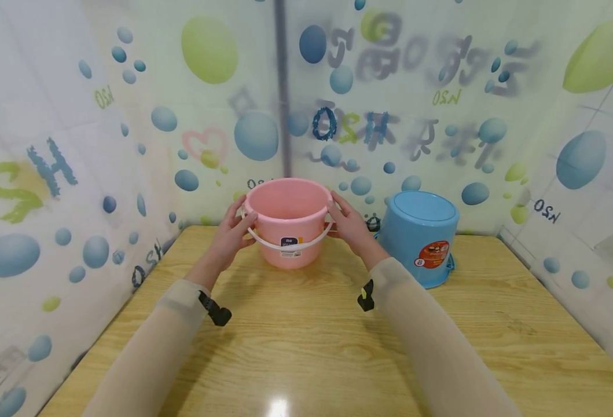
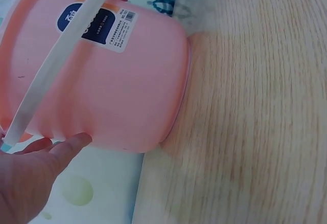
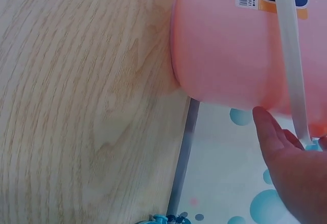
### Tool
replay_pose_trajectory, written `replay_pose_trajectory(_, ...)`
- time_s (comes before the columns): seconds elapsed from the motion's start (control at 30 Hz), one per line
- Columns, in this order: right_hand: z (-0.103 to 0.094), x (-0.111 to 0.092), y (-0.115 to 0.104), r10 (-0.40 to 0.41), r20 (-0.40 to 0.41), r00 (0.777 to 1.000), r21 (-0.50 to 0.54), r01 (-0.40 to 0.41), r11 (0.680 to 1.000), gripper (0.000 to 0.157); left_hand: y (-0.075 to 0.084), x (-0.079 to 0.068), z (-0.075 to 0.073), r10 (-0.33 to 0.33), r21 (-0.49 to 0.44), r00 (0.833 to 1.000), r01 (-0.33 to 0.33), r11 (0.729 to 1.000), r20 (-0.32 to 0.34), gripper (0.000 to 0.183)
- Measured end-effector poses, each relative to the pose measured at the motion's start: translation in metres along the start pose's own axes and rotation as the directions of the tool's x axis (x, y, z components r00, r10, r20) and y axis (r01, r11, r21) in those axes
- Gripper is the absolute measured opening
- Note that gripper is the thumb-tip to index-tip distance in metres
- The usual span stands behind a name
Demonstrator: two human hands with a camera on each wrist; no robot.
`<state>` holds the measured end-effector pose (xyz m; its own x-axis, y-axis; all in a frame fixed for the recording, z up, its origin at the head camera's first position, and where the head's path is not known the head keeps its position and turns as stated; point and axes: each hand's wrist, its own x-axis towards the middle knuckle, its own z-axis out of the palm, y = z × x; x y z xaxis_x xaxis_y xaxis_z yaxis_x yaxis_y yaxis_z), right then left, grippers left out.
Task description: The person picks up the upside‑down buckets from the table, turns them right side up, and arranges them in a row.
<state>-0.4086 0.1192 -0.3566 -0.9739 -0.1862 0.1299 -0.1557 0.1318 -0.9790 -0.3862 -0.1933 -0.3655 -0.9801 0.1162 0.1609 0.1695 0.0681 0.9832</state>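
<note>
A pink bucket (image 1: 292, 260) stands upright near the back of the table, its open top facing up and its white handle (image 1: 306, 248) hanging down across the front. My left hand (image 1: 228, 237) grips the left side just under the rim, thumb at the front. On the opposite side, my right hand (image 1: 352, 225) holds the rim in the same way. Both wrist views show the label (image 2: 97, 24) on the bucket's wall and its base at the tabletop. In those views, fingers of the left hand (image 2: 30, 178) and right hand (image 3: 294, 168) lie against the wall; some are hidden.
A blue bucket (image 1: 415, 231) with a red sticker stands upside down on the table, right of the pink one. The wooden table (image 1: 296, 336) reaches back to a patterned curtain wall (image 1: 415, 104), with similar walls on both sides.
</note>
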Motion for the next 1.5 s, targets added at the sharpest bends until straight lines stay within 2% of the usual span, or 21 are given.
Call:
replay_pose_trajectory(0.13, -0.001, -0.001, 0.0, -0.042, -0.011, 0.999, -0.044, 0.042, 0.998, 0.065, 0.002, -0.002, -0.001, 0.004, 0.032, 1.0, -0.003, 0.999, -0.02, 0.084)
replay_pose_trajectory(0.33, -0.006, -0.013, -0.009, -0.107, -0.053, 0.993, -0.165, 0.097, 0.981, 0.067, 0.008, -0.006, -0.007, 0.083, 0.106, 0.993, -0.074, 0.992, -0.087, 0.086)
replay_pose_trajectory(0.53, -0.014, -0.033, -0.023, -0.094, -0.013, 0.995, -0.228, 0.089, 0.97, 0.076, 0.02, -0.022, -0.015, 0.18, 0.247, 0.975, -0.144, 0.958, -0.131, 0.082)
replay_pose_trajectory(0.6, -0.017, -0.04, -0.026, -0.092, 0.009, 0.996, -0.233, 0.092, 0.968, 0.077, 0.026, -0.031, -0.016, 0.2, 0.268, 0.97, -0.157, 0.951, -0.138, 0.079)
replay_pose_trajectory(0.8, -0.026, -0.065, -0.033, -0.099, 0.052, 0.994, -0.263, 0.109, 0.959, 0.075, 0.048, -0.057, -0.009, 0.255, 0.129, 0.953, -0.235, 0.963, -0.162, 0.067)
replay_pose_trajectory(0.87, -0.029, -0.074, -0.034, -0.116, 0.067, 0.991, -0.287, 0.13, 0.949, 0.074, 0.056, -0.064, -0.005, 0.274, 0.098, 0.95, -0.261, 0.96, -0.149, 0.063)
replay_pose_trajectory(1.0, -0.035, -0.092, -0.034, -0.158, 0.112, 0.981, -0.31, 0.186, 0.932, 0.071, 0.066, -0.075, 0.005, 0.316, 0.089, 0.947, -0.31, 0.947, -0.058, 0.057)
replay_pose_trajectory(1.17, -0.045, -0.117, -0.032, -0.164, 0.178, 0.97, -0.337, 0.217, 0.916, 0.067, 0.071, -0.085, 0.025, 0.351, 0.048, 0.926, -0.361, 0.931, 0.141, 0.05)
replay_pose_trajectory(1.23, -0.048, -0.126, -0.031, -0.164, 0.201, 0.966, -0.341, 0.226, 0.913, 0.066, 0.071, -0.088, 0.034, 0.348, 0.04, 0.909, -0.366, 0.93, 0.228, 0.049)
replay_pose_trajectory(1.33, -0.054, -0.139, -0.029, -0.16, 0.228, 0.96, -0.341, 0.233, 0.911, 0.065, 0.07, -0.091, 0.046, 0.335, 0.032, 0.876, -0.368, 0.929, 0.347, 0.052)
replay_pose_trajectory(1.4, -0.058, -0.146, -0.027, -0.161, 0.25, 0.955, -0.352, 0.244, 0.904, 0.064, 0.069, -0.093, 0.054, 0.325, 0.027, 0.851, -0.368, 0.93, 0.412, 0.056)
replay_pose_trajectory(1.5, -0.066, -0.157, -0.022, -0.161, 0.277, 0.947, -0.369, 0.259, 0.892, 0.062, 0.066, -0.097, 0.066, 0.294, 0.029, 0.823, -0.352, 0.936, 0.486, 0.059)
